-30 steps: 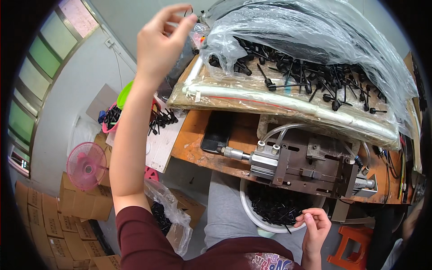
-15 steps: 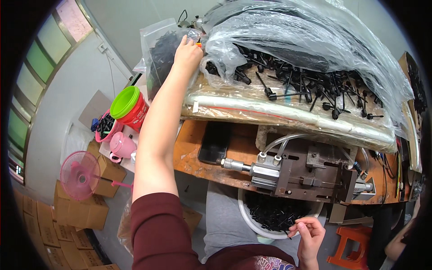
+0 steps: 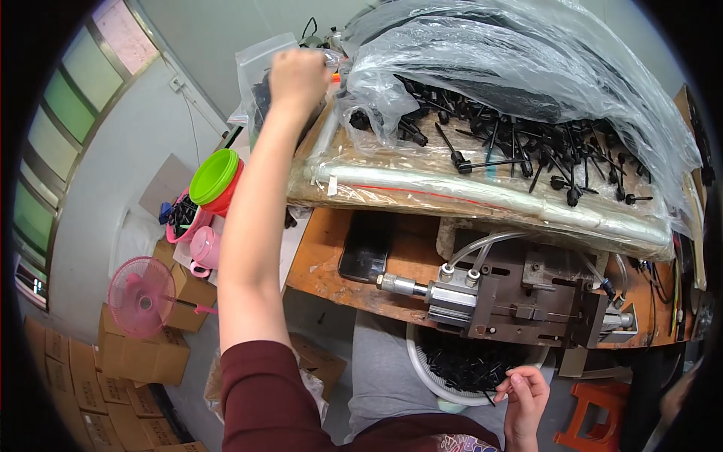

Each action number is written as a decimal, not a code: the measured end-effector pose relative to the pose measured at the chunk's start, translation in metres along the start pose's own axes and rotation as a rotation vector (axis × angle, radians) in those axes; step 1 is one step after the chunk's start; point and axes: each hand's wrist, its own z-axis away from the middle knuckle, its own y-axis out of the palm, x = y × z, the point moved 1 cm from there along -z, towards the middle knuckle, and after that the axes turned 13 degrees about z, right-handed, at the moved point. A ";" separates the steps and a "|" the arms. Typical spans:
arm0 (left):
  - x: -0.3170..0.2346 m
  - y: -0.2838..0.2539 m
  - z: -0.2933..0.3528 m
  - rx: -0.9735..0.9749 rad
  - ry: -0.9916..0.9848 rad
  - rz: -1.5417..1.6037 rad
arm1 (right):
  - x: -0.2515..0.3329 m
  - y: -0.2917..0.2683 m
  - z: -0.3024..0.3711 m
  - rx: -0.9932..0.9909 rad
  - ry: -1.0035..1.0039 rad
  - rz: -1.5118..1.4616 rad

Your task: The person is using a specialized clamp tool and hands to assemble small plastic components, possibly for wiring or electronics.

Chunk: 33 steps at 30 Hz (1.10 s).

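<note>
My left hand [image 3: 300,81] is stretched far forward above a clear zip bag [image 3: 260,60] with dark pieces inside. Its fingers are curled in, and whatever they may hold is hidden. Close to the rim of a white basket [image 3: 419,369], my right hand [image 3: 526,395] pinches a thin black rod [image 3: 490,399] between thumb and fingers. Many small black parts [image 3: 467,363] fill the basket, which sits by my lap. In front of me a brown metal fixture with a pneumatic cylinder [image 3: 453,300] is mounted on the wooden bench [image 3: 316,260].
Black stemmed parts [image 3: 527,143] lie heaped on a plastic-wrapped board [image 3: 422,169] under clear sheeting [image 3: 482,53]. A dark phone [image 3: 364,247] rests on the bench. To the left are a green-rimmed red bucket [image 3: 215,181], a pink jug [image 3: 205,247] and a pink fan [image 3: 141,297]. An orange stool [image 3: 591,414] stands right.
My left hand has drawn slightly left from the bag's right side, its fingers now more curled. My right hand stays by the basket. The whole view has shifted slightly.
</note>
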 end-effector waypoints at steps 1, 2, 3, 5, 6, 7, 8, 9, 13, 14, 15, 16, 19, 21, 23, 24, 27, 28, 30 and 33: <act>0.003 -0.020 -0.008 -0.137 -0.068 0.068 | 0.000 0.000 0.000 -0.003 0.002 -0.001; 0.008 -0.038 -0.015 -0.275 -0.137 0.139 | -0.002 0.001 0.000 -0.005 0.000 0.003; 0.021 -0.055 -0.023 -0.372 -0.132 0.068 | -0.003 0.001 0.000 -0.005 -0.002 0.009; 0.050 -0.079 -0.033 -0.400 -0.205 -0.059 | -0.003 0.004 0.003 0.006 -0.029 0.047; 0.060 -0.087 -0.038 -0.335 -0.283 -0.110 | -0.003 0.007 0.005 0.013 -0.057 0.078; 0.069 -0.095 -0.041 -0.270 -0.361 -0.160 | -0.002 0.009 0.007 0.019 -0.086 0.109; 0.083 -0.098 -0.042 -0.227 -0.491 0.006 | 0.000 0.012 0.009 0.039 -0.080 0.117; 0.092 -0.096 -0.041 -0.178 -0.619 0.177 | 0.002 0.013 0.010 0.055 -0.069 0.127; 0.075 -0.111 -0.035 -0.324 -0.628 0.823 | 0.003 0.010 0.012 0.072 -0.084 0.099; 0.065 -0.120 -0.032 -0.371 -0.554 0.936 | 0.002 0.009 0.014 0.063 -0.109 0.137; 0.033 -0.133 -0.028 -0.391 -0.491 1.005 | 0.001 0.008 0.015 0.040 -0.136 0.180; 0.009 -0.146 -0.019 -0.364 -0.412 1.038 | 0.000 0.005 0.018 0.014 -0.162 0.224; -0.077 -0.166 0.019 -0.210 -0.153 1.095 | 0.010 0.003 0.015 -0.054 -0.475 0.521; -0.125 -0.184 0.057 -0.096 0.012 1.051 | 0.031 0.002 0.010 -0.044 -0.654 0.645; -0.167 -0.197 0.084 -0.054 0.371 0.932 | 0.054 -0.004 0.006 -0.112 -0.825 0.685; -0.188 -0.206 0.099 -0.016 0.374 1.041 | 0.065 -0.006 0.003 -0.131 -0.893 0.706; -0.214 -0.221 0.130 0.158 0.412 1.452 | 0.096 -0.018 -0.010 -0.241 -1.031 0.728; -0.220 -0.221 0.141 0.153 0.367 1.539 | 0.108 -0.018 -0.012 -0.280 -0.989 0.729; -0.230 -0.221 0.159 0.078 0.261 1.621 | 0.124 -0.008 -0.002 -0.404 -1.042 0.567; -0.245 -0.219 0.184 -0.100 -0.062 1.790 | 0.130 0.007 0.034 -0.229 -1.319 0.243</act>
